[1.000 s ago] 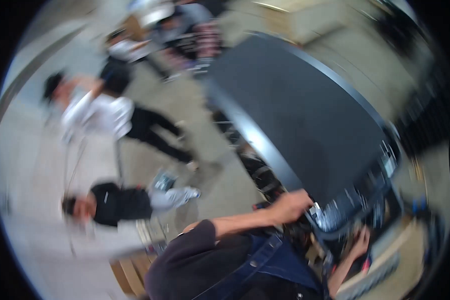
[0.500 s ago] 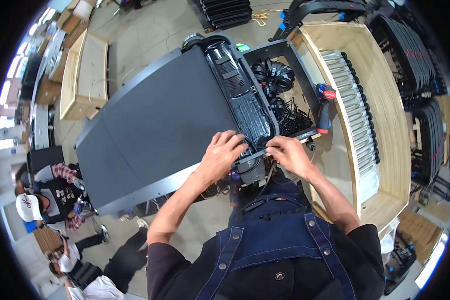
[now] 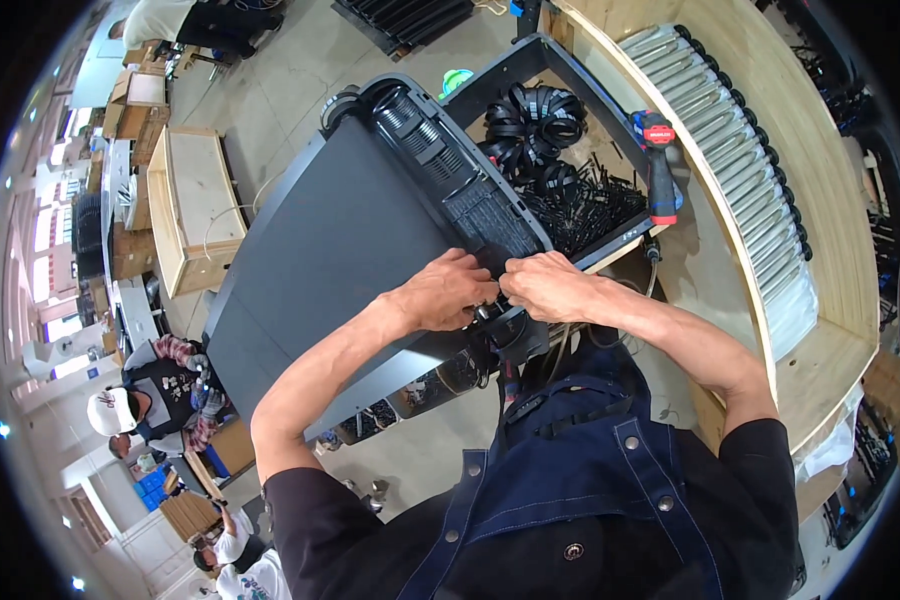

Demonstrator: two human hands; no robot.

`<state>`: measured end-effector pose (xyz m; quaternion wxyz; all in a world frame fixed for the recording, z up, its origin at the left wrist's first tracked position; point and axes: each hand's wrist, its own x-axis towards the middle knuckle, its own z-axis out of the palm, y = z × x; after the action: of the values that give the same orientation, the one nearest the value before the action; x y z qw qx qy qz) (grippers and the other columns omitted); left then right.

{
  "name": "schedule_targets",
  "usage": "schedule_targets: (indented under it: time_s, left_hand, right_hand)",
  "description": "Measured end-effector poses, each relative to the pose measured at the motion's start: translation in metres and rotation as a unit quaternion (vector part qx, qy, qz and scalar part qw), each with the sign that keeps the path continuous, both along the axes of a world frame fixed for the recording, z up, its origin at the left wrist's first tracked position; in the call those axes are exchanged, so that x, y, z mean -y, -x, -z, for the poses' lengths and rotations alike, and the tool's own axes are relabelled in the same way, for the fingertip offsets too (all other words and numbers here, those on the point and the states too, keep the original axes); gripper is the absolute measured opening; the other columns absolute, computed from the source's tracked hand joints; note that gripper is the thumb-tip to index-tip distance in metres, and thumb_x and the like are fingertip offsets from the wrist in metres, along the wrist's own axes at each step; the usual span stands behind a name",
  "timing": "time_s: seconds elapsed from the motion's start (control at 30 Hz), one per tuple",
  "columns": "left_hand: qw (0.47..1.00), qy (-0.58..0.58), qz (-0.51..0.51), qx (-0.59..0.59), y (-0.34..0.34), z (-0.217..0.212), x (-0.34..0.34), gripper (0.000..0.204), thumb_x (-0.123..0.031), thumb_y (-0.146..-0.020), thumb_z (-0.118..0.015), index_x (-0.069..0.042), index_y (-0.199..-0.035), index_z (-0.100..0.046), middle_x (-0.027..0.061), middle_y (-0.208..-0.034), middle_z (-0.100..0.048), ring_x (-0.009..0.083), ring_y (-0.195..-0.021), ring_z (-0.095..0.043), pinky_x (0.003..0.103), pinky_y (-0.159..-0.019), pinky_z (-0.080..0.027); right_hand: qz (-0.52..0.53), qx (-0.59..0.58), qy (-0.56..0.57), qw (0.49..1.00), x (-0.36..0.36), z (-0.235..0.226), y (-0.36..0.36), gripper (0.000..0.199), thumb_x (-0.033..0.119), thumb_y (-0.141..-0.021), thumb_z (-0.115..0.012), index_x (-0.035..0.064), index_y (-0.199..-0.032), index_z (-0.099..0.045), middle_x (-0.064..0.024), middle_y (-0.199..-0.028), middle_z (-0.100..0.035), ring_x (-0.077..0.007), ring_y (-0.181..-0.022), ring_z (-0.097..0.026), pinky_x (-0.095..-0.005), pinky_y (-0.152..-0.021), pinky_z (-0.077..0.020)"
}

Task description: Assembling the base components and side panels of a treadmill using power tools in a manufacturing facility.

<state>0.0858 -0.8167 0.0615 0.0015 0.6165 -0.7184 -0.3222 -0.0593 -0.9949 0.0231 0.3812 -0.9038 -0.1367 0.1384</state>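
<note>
In front of me lies a treadmill deck with a wide dark belt (image 3: 320,240) and a long black open housing (image 3: 440,155) across its end. My left hand (image 3: 445,292) is at the near corner of the deck, its fingers curled down beside the housing. Close by on its right, my right hand (image 3: 545,287) pinches at the housing's near end. The fingertips of both hands almost meet there. What they grip is small, dark and mostly covered by the fingers. A short shiny metal piece (image 3: 483,312) shows just below them.
Beyond the housing, a black bin (image 3: 625,238) holds black rings (image 3: 535,130) and loose black screws (image 3: 585,215). A red-and-black power driver (image 3: 659,165) is beside it. To the right, a wooden crate (image 3: 830,370) contains metal rollers (image 3: 715,120). Another person (image 3: 155,400) works at far left.
My right hand has come left, closer to my left hand at the housing's near end. Left fingers, earlier more spread, are now curled. The whole view has shifted.
</note>
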Motion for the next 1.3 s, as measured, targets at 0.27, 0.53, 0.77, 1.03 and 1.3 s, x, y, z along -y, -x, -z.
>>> schedule_targets:
  time_s: [0.27,0.53,0.77,1.03,1.3]
  left_hand:
    - [0.994,-0.104,0.037,-0.016,0.001,0.007,0.014,0.03,-0.019,-0.078,-0.071,-0.011,-0.107,-0.069,0.0057,-0.104,-0.062,0.0264,-0.107,-0.054,0.04,-0.102,-0.036]
    - [0.995,-0.1,0.012,-0.001,-0.002,0.014,0.014,0.027,-0.036,-0.086,-0.066,-0.015,-0.101,-0.074,0.0052,-0.1,-0.067,0.0274,-0.106,-0.057,0.041,-0.094,-0.037]
    - [0.992,-0.124,-0.016,0.008,0.001,0.002,0.012,0.02,-0.034,-0.086,-0.068,-0.017,-0.095,-0.072,0.0022,-0.098,-0.065,0.0253,-0.102,-0.055,0.04,-0.095,-0.036]
    - [0.986,-0.167,-0.022,-0.019,0.001,0.012,0.026,0.02,-0.033,-0.085,-0.066,-0.017,-0.096,-0.073,0.0025,-0.097,-0.067,0.0243,-0.103,-0.054,0.039,-0.097,-0.034]
    - [0.98,-0.193,-0.041,-0.003,0.002,0.006,0.021,0.02,-0.03,-0.082,-0.065,-0.017,-0.093,-0.076,0.0033,-0.093,-0.069,0.0241,-0.1,-0.055,0.038,-0.096,-0.034]
  right_hand:
    - [0.025,0.024,-0.009,0.999,-0.012,0.012,0.011,0.014,0.0,-0.072,-0.067,-0.0023,-0.086,-0.068,-0.0201,-0.096,-0.065,-0.0402,-0.085,-0.068,-0.0488,-0.072,-0.0546]
    - [0.176,0.039,-0.139,0.974,-0.001,0.006,0.042,0.02,0.011,-0.088,-0.067,0.0025,-0.106,-0.069,-0.0159,-0.095,-0.067,-0.0372,-0.087,-0.068,-0.0471,-0.074,-0.0555]
    - [0.669,0.161,0.015,0.726,0.153,0.086,0.058,0.046,0.022,-0.081,-0.078,0.0019,-0.119,-0.061,-0.0149,-0.109,-0.065,-0.0316,-0.102,-0.063,-0.0419,-0.091,-0.0498]
    - [0.622,0.091,0.029,0.777,0.218,0.137,0.034,0.052,0.028,-0.076,-0.076,0.0005,-0.118,-0.062,-0.0227,-0.102,-0.07,-0.0392,-0.095,-0.068,-0.043,-0.086,-0.052]
    - [0.568,-0.092,-0.405,0.711,0.138,0.002,0.149,0.045,0.006,-0.073,-0.085,0.0039,-0.114,-0.066,-0.005,-0.095,-0.069,-0.015,-0.079,-0.068,-0.0303,-0.073,-0.057]
